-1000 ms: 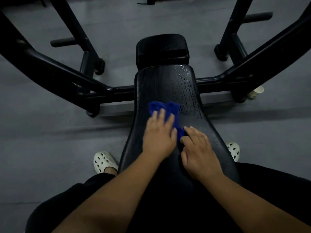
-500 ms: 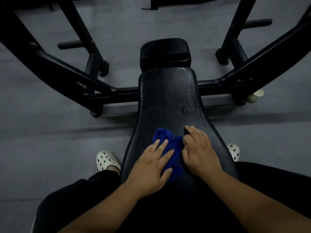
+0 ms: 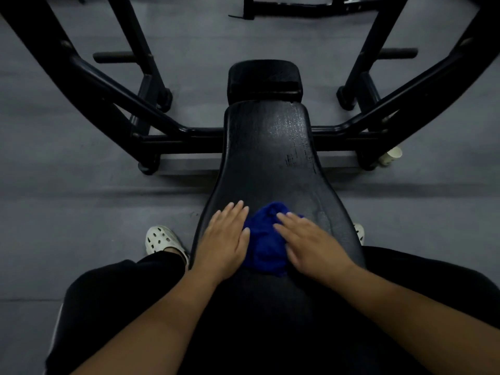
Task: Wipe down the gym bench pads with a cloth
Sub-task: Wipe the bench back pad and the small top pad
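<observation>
On the near end of the long black bench pad (image 3: 270,158) lies a bunched blue cloth (image 3: 266,239), between 2 hands. The left hand (image 3: 224,239) rests flat on the pad with straight fingers, its thumb side touching the cloth's edge and gripping nothing. The right hand (image 3: 311,244), slightly blurred, lies with outstretched fingers over the cloth's right side, pressing rather than clutching it. Beyond the long pad sits 1 smaller black pad (image 3: 263,77). A pale paper cup (image 3: 391,155) stands on the grey floor (image 3: 67,185) beside the black frame's (image 3: 173,125) right foot; its contents cannot be seen. A white clog (image 3: 159,239) shows left of the bench.
</observation>
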The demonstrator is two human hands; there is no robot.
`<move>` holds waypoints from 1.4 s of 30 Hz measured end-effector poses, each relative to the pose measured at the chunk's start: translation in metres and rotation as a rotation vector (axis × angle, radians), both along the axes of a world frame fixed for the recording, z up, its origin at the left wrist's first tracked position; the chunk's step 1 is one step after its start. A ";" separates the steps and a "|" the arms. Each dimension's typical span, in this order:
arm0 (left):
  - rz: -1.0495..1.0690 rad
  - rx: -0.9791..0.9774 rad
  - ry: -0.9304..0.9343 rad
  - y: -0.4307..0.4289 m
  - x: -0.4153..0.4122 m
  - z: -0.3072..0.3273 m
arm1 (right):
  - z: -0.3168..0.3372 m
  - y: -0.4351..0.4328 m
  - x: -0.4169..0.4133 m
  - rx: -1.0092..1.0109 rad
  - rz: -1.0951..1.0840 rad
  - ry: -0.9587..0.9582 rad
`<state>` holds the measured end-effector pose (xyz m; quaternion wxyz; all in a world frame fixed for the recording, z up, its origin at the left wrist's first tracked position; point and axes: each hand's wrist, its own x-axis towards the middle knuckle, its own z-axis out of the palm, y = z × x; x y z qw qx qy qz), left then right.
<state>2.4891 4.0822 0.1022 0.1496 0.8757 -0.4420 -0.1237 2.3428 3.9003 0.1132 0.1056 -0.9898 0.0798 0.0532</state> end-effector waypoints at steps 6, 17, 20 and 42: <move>0.052 0.098 -0.114 -0.011 -0.011 -0.006 | 0.013 0.007 0.029 0.117 -0.307 0.003; 0.076 0.121 -0.150 -0.037 0.001 -0.011 | 0.005 -0.028 0.015 0.120 -0.387 -0.062; 0.068 0.116 -0.144 -0.043 0.006 -0.008 | 0.001 0.017 -0.013 0.155 -0.092 -0.035; -0.010 0.074 -0.224 -0.054 0.041 -0.013 | -0.006 -0.036 0.057 0.153 0.134 -0.102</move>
